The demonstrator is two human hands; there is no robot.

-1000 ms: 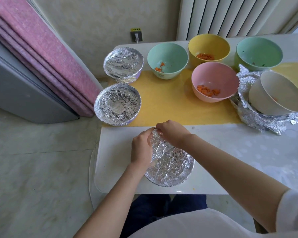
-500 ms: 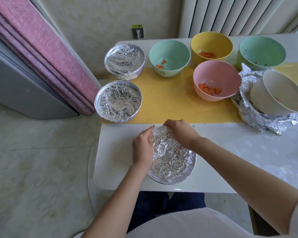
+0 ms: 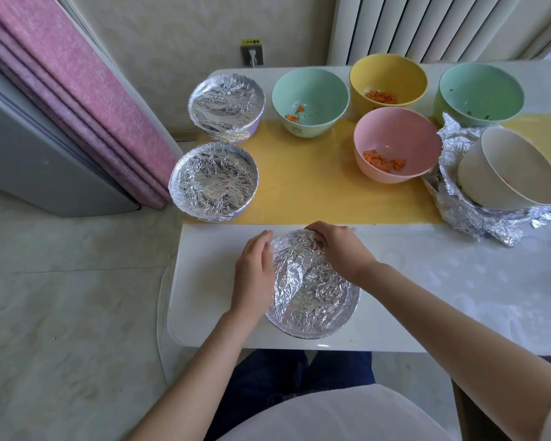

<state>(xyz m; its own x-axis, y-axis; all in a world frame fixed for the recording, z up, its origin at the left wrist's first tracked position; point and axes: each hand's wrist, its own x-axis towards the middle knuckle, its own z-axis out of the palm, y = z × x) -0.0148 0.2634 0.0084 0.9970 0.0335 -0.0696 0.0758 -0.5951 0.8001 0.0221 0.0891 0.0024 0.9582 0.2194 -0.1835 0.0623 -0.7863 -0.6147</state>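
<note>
I observe the round bowl wrapped in crinkled silver foil (image 3: 312,291) on the white desk (image 3: 458,297), just short of the yellow rectangular mat (image 3: 315,186); left hand (image 3: 255,272) rests against its side, fingers straight, together; right hand (image 3: 341,249) has fingers curled, clamped on the rim nearest the mat.

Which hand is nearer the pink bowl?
Right. The right hand grips the far rim of the foil-covered bowl, in front of the pink bowl; the left hand rests against the foil's left side, farther off.

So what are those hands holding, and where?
The foil-covered bowl: the left hand presses its left side, the right hand curls over the far rim.
</note>
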